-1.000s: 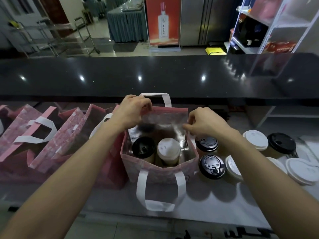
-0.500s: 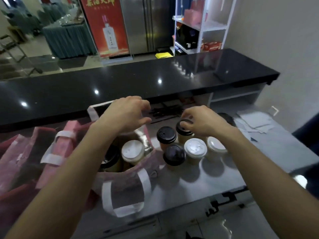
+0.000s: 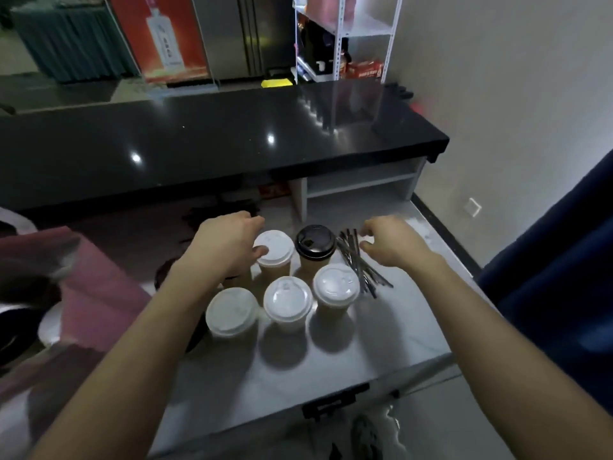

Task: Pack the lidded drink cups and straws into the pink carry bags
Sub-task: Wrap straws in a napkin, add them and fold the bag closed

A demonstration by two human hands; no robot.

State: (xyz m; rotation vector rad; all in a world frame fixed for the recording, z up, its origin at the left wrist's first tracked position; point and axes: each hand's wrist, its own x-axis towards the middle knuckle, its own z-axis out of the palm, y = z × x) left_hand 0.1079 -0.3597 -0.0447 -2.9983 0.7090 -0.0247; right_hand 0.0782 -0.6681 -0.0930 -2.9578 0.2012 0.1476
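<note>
Several brown paper cups stand on the pale lower counter (image 3: pixel 331 370). Three white-lidded cups (image 3: pixel 288 300) form the near row. Behind them stand another white-lidded cup (image 3: pixel 275 249) and a black-lidded cup (image 3: pixel 315 243). My left hand (image 3: pixel 229 242) hovers with curled fingers at the far white-lidded cup, its thumb touching the lid. My right hand (image 3: pixel 388 242) hangs with loosely curled fingers over a bundle of dark wrapped straws (image 3: pixel 360 263), holding nothing. A pink carry bag (image 3: pixel 89 290) is blurred at the left edge.
A black glossy bar counter (image 3: pixel 215 144) runs across behind the lower counter, with an open shelf niche (image 3: pixel 361 180) beneath its right end. A blue surface (image 3: pixel 557 287) closes in on the right. A white wall lies beyond it.
The view has swung right, leaving the bag at the left edge. My left hand let go of the bag and moved to a white-lidded cup. My right hand moved right over the straws.
</note>
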